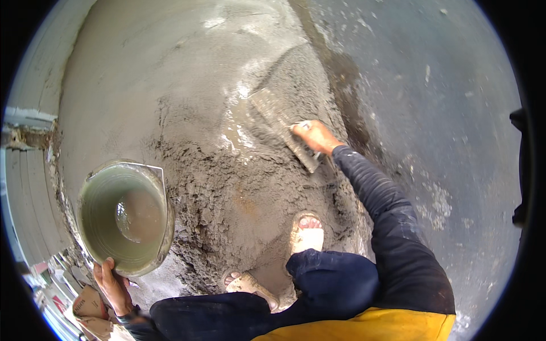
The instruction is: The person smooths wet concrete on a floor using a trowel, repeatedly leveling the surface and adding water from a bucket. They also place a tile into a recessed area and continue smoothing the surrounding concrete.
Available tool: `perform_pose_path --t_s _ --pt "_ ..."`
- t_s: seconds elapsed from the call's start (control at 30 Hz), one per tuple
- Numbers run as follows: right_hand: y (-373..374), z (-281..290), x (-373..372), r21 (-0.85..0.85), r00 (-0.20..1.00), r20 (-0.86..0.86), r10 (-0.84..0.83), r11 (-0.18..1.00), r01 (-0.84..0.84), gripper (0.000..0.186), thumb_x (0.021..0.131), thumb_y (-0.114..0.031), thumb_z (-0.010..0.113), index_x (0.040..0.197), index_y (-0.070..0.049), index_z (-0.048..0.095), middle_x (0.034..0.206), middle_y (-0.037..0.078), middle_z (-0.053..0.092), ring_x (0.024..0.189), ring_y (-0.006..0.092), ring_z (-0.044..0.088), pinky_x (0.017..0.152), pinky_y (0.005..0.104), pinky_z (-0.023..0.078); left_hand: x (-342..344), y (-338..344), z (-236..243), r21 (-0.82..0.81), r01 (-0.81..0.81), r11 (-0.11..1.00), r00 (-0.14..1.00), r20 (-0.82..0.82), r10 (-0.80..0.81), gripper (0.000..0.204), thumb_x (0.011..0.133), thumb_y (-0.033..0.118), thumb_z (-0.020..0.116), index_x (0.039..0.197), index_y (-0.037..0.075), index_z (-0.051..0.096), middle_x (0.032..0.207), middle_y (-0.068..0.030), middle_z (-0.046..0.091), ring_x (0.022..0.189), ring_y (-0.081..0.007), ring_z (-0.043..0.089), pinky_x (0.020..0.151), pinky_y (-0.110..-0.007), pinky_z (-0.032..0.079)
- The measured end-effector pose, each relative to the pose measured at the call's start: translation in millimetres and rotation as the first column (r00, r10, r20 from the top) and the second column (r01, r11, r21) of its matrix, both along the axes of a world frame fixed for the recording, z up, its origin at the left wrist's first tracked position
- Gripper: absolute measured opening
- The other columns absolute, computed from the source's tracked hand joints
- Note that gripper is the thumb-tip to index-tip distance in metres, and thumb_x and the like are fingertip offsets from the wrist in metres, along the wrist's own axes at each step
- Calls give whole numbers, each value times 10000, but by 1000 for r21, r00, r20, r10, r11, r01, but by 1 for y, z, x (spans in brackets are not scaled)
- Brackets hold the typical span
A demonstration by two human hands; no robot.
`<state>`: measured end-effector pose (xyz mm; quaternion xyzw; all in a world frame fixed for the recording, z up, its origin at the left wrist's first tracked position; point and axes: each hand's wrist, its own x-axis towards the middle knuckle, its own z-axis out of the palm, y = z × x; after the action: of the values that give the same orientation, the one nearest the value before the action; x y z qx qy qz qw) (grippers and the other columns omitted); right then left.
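With my right hand [316, 137] I grip the handle of a long flat plastering trowel [272, 113], its blade lying on wet grey cement [210, 176]. A shiny patch of water lies beside the blade's left side. My left hand [112, 284] is closed on the near rim of a bucket [94, 227], which is tilted with its mouth toward me. Some murky water [142, 216] sits inside the bucket, and a thin wire handle rests along its rim. The fingers under the bucket rim are partly hidden.
My sandalled feet [307, 230] stand on the rough cement. Beyond lies a smoother cement area [131, 68]. A dark grey, stained surface [438, 113] runs along the right side. A torn paper bag [91, 307] and other clutter lie at the lower left.
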<state>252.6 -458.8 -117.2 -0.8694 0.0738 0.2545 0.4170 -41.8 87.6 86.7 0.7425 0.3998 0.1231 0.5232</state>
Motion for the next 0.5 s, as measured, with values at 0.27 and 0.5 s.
perform_pose_path --t_s 0.27,0.5 --pt "-15 4 -160 -73 928 149 -342 932 355 530 938 -531 649 1082 -26 721 992 189 766 850 332 735 796 444 567 51 -18 10 12 107 994 988 114 -108 160 992 224 650 959 88 572 739 4 577 457 -69 479 391 -215 351" --pt "-72 -37 -131 72 835 134 -534 846 529 441 975 -425 689 1025 6 768 850 148 764 756 185 696 724 381 533 87 -34 -8 -82 168 982 974 170 -153 140 986 200 666 968 81 595 811 -3 608 508 -69 525 394 -217 372"
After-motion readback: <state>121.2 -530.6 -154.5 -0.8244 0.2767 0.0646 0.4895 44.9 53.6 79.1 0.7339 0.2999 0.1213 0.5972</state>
